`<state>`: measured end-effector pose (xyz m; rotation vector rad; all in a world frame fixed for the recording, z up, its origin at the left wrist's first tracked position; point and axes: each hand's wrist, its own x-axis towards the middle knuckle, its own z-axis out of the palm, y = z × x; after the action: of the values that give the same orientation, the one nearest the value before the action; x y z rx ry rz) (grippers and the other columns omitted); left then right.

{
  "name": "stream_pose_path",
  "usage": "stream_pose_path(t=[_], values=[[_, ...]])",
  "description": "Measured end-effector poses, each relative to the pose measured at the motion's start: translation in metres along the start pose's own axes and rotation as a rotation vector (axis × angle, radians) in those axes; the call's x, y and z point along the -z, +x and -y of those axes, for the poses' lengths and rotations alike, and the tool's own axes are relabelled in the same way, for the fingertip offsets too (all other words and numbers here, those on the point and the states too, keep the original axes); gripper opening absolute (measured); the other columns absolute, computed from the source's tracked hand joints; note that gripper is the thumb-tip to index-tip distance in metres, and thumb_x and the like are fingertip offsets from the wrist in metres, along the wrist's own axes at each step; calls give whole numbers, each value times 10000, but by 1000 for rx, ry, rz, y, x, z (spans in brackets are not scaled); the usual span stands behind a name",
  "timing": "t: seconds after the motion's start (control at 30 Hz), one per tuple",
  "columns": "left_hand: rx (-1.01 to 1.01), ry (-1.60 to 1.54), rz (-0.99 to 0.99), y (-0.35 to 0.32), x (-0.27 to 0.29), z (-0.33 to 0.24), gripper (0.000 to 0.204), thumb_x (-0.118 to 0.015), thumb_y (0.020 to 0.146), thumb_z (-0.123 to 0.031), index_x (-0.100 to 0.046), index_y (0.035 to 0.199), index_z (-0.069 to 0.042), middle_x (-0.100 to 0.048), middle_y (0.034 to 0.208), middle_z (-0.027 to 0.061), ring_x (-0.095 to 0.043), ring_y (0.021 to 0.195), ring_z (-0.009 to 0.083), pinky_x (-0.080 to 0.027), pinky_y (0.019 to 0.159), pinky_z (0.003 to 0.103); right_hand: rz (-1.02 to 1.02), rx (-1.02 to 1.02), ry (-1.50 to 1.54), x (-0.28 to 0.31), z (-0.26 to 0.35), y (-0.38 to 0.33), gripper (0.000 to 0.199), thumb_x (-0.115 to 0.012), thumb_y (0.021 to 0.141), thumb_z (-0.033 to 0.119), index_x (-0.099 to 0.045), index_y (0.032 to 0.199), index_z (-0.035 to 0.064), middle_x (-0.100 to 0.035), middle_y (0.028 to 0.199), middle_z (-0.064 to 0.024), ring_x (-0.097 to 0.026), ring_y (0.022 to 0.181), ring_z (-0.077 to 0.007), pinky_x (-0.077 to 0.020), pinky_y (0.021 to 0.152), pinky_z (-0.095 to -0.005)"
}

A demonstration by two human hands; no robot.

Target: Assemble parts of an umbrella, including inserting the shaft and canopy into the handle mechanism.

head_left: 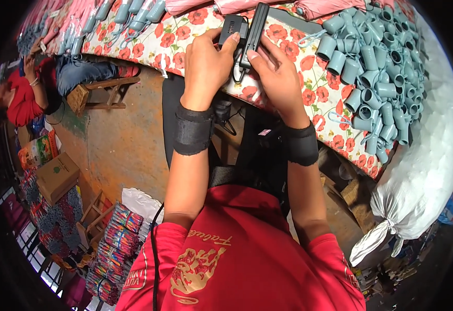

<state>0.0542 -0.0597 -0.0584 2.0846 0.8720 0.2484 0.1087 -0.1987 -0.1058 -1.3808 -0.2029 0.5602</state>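
Workshop, rust-brown floor; a table (pixel 320 96) under a poppy-print cloth runs across the top of view.

Far left: a seated person in a red top (pixel 21 98) beside a wooden stool (pixel 99 93), a cardboard box (pixel 56 176) below them, and stacks of bundled striped goods (pixel 117 243) on the floor.

Centre: left hand (pixel 206 65) closed around a small black box (pixel 232 25), thumb pressed on its front edge. Just beside it, right hand (pixel 276 70) pinches a flat black bar (pixel 256 28) that stands nearly upright against the box; the two parts touch. Both wrists wear black bands. The work sits at the near table edge.

Judgement: the step goes best with the box braced steady by the left hand while the right lines the bar up squarely, fingers clear of the seam.

Right: a heap of grey-blue plastic handles (pixel 379 62) with cord loops lies close to the right hand and could snag. A white sack (pixel 423 171) leans below it.
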Motion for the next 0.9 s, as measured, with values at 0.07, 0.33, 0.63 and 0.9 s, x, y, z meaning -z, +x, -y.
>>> stream_pose_path(t=[0.07, 0.33, 0.63, 0.9], values=[[-17, -10, -5, 0, 0, 0, 451, -678, 948, -300, -699, 1148, 104, -746, 877, 243, -679, 713, 347, -542, 705, 431, -4, -13, -19, 3, 7, -3, 583, -699, 929, 106, -489, 1401, -165, -594, 1363, -324, -601, 1303, -320, -530, 1048, -346], [-167, 72, -138, -5, -10, 24, 591, -629, 971, -381, -603, 1298, 111, -728, 977, 265, -673, 748, 369, -539, 718, 443, 75, -83, -137, 36, 22, -52, 442, -654, 982, 107, -580, 1368, -96, -741, 1110, -152, -706, 962, -162, -552, 818, -232], [-286, -384, 87, -63, 32, -38, 348, -623, 1026, -196, -640, 1244, 74, -743, 1087, 169, -694, 982, 219, -543, 871, 321, -436, 158, -584, 128, 36, -138, 250, -629, 917, 58, -694, 1136, -44, -743, 880, -115, -647, 701, -189, -531, 654, -296], [-359, -452, 450, -106, 32, -53, 320, -555, 1070, -163, -622, 1304, 46, -728, 1160, 146, -670, 1062, 198, -509, 979, 297, -748, 567, -1238, 207, 27, -119, 391, -632, 838, 27, -595, 1222, -38, -582, 1073, -216, -562, 970, -385, -490, 882, -452]])
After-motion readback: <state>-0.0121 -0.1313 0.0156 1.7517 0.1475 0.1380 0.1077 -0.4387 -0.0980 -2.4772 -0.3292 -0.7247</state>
